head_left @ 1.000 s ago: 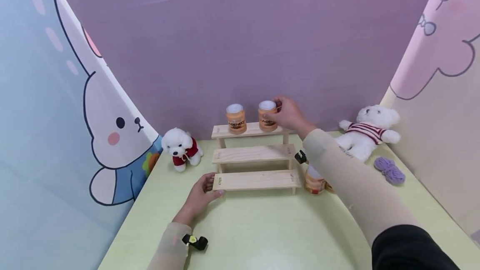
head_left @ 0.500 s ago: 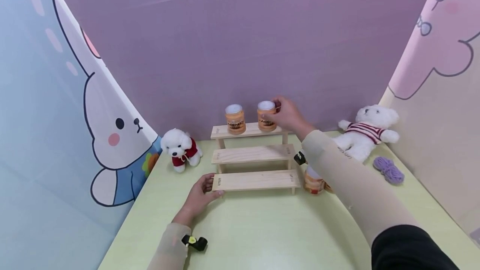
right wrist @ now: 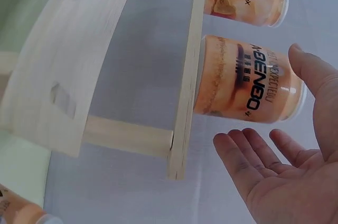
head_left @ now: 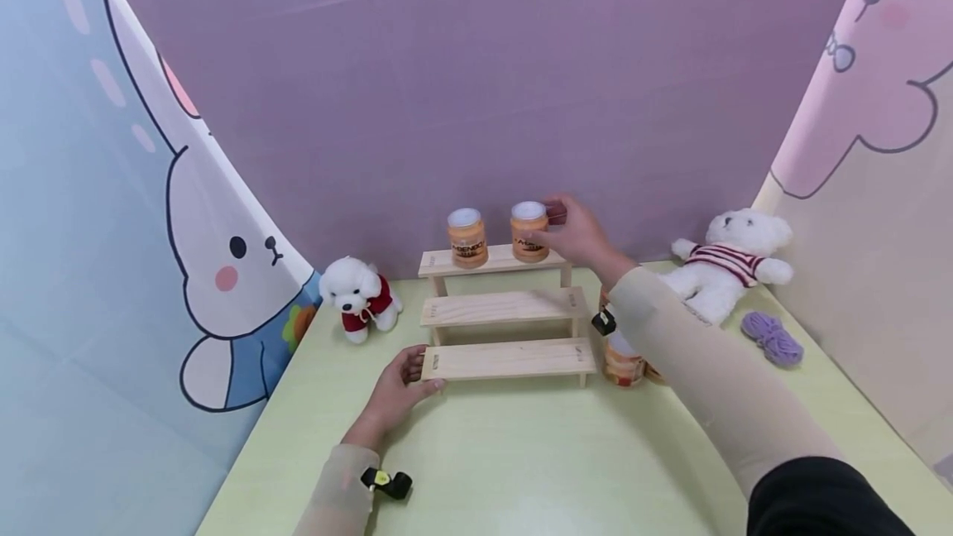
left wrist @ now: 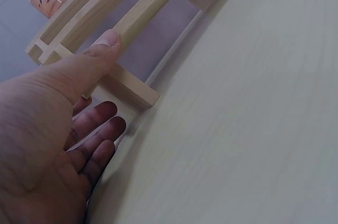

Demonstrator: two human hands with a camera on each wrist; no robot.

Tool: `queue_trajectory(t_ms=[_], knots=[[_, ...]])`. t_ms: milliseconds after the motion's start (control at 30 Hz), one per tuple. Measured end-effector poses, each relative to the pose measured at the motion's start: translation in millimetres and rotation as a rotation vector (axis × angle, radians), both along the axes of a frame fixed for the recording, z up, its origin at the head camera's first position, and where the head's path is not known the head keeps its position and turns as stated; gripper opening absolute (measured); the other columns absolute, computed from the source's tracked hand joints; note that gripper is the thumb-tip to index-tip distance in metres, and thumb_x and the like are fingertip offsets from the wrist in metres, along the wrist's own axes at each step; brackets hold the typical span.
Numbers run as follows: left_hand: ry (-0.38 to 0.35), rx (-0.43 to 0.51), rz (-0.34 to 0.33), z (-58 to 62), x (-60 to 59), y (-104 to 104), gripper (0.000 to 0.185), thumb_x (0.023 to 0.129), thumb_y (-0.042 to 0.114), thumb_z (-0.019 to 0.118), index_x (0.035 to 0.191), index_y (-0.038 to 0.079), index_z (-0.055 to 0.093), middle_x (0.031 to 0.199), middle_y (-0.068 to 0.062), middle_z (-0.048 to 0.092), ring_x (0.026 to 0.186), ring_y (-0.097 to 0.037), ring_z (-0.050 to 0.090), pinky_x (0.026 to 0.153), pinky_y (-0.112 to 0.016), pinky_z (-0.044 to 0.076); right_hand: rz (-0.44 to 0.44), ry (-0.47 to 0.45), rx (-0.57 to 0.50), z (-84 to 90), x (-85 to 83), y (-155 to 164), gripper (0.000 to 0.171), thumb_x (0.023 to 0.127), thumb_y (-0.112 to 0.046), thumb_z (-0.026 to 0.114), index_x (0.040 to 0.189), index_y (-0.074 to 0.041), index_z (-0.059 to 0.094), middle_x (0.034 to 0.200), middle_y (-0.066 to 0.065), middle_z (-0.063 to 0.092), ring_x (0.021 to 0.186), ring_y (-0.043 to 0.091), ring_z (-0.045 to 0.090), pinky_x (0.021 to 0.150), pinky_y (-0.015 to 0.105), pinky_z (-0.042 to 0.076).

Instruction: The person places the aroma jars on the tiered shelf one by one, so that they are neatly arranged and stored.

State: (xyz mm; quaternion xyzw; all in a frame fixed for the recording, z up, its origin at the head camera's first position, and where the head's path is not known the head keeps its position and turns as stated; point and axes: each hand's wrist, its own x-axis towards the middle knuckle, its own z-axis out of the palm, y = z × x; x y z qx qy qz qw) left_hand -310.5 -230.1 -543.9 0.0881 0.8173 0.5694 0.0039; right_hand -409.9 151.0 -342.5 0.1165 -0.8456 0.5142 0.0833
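A three-tier wooden stand stands on the table against the back wall. My left hand holds the left end of its bottom step; in the left wrist view the thumb presses the front edge and the other fingers bend beside the leg. Two orange jars with white lids are upright on the top step, a left jar and a right jar. Beside the right jar is my right hand. In the right wrist view its loosely spread fingers are apart from that jar, with the thumb near the lid.
More orange jars stand on the table right of the stand, partly hidden by my right sleeve. A white toy dog sits at left. A white teddy bear and purple yarn lie at right.
My right hand has drawn slightly right and its fingers have loosened from the right jar, which stays on the top step. The left hand has kept its place on the stand.
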Motion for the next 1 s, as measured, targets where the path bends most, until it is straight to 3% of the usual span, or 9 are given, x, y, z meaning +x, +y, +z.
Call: queue_trajectory(t_ms=[167,500,1000], knots=[[0.003,0.002,-0.004,0.6,-0.5,-0.3,0.072,0.086,0.021,0.090,0.146,0.010,0.053,0.125,-0.009,0.064,0.112,-0.024,0.062,0.098,-0.032,0.051,-0.004,0.016,0.030,-0.4,11.1,12.6,0.086,0.088,-0.042,0.086,0.154,-0.007,0.043,0.146,0.014,0.054,0.135,0.035,0.052,0.109,0.051,0.047],[0.005,-0.005,-0.005,-1.3,-2.4,-2.3,0.072,0.085,0.020,0.090,0.146,0.010,0.053,0.125,-0.009,0.063,0.112,-0.024,0.063,0.098,-0.032,0.051,0.026,0.062,-0.025,-12.6,35.5,36.7,0.080,0.091,-0.029,0.086,0.154,-0.004,0.043,0.150,0.016,0.052,0.139,0.036,0.049,0.117,0.052,0.038],[0.001,0.012,-0.008,-4.3,-5.1,-2.4,0.073,0.086,0.019,0.089,0.148,0.010,0.053,0.125,-0.009,0.064,0.113,-0.025,0.062,0.099,-0.035,0.051,0.005,0.065,0.093,-39.5,84.3,81.4,0.080,0.092,-0.044,0.082,0.153,-0.008,0.045,0.154,0.015,0.051,0.144,0.040,0.044,0.117,0.056,0.035]])
